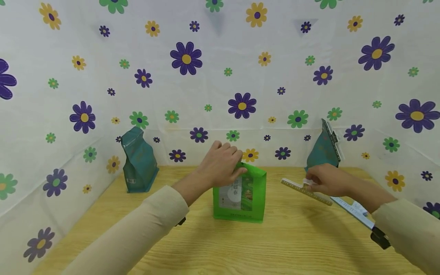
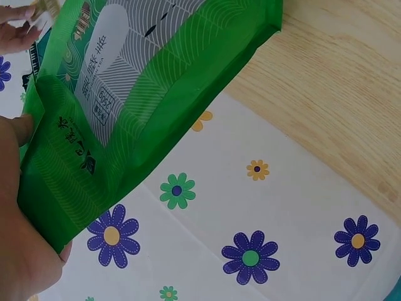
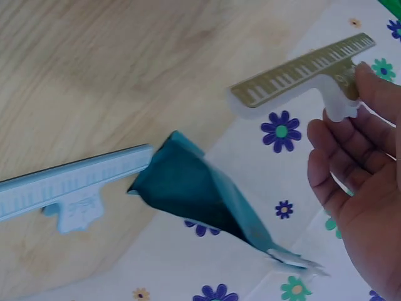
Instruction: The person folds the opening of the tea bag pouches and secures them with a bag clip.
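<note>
My left hand grips the folded top of an upright green tea bag at the middle of the table. In the left wrist view the green bag's printed front fills the upper left, with the thumb at its top edge. To the right, my right hand pinches a gold and white bag clip by its handle. The long bar of that clip points toward the green bag, apart from it. Below the right hand, a light blue bag clip lies on the table, partly hidden by the forearm.
A teal bag stands at the back left of the wooden table. At the back right, another teal bag has a clip along its slanted top. Flower-printed white sheeting encloses the back and sides.
</note>
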`<state>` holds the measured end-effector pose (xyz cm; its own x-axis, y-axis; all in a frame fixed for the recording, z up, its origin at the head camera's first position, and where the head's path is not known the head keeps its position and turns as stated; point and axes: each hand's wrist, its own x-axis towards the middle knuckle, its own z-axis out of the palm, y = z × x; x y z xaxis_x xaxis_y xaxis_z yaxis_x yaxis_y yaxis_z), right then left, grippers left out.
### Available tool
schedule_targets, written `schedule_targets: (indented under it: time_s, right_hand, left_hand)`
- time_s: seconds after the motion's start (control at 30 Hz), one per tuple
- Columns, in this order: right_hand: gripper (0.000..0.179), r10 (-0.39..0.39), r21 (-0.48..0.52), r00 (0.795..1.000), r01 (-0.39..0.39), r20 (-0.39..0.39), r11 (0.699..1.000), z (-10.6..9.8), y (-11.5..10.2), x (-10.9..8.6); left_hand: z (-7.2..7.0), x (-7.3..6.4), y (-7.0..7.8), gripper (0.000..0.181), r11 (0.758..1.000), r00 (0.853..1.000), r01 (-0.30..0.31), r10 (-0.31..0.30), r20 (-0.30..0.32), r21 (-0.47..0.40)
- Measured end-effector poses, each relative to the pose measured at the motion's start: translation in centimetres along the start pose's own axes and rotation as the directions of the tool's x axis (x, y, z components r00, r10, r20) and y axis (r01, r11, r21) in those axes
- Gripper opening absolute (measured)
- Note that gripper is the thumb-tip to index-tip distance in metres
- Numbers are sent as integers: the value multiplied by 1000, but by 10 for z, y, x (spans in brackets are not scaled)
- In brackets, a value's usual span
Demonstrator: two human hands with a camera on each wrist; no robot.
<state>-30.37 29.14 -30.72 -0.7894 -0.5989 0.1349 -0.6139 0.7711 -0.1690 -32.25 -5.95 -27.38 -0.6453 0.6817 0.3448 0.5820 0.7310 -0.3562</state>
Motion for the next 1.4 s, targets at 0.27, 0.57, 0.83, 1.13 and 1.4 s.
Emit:
schedule_targets:
  time_s: [0.27, 0.57, 0.83, 1.13, 1.4]
  right_hand:
    - [16, -83, -75, 985, 72, -155, 995, -13, -22, 12]
    - [14, -100, -112, 969, 76, -225, 991, -16, -31, 18]
    - [11, -107, -103, 967, 85, -231, 991, -15, -38, 24]
    - [11, -146, -110, 951, 120, -272, 987, -14, -43, 30]
    - [11, -205, -106, 927, 181, -314, 978, -11, -49, 38]
  left_hand:
    - [0, 0, -1, 40, 1000, 1000, -4, 4, -7, -4]
    - [1, 2, -1, 38, 1000, 1000, -9, 9, -2, -8]
    - [2, 1, -2, 37, 1000, 1000, -13, 13, -6, -2]
    - [1, 0, -2, 37, 1000, 1000, -19, 19, -14, -20]
    - [0, 1, -3, 36, 1000, 1000, -24, 24, -12, -18]
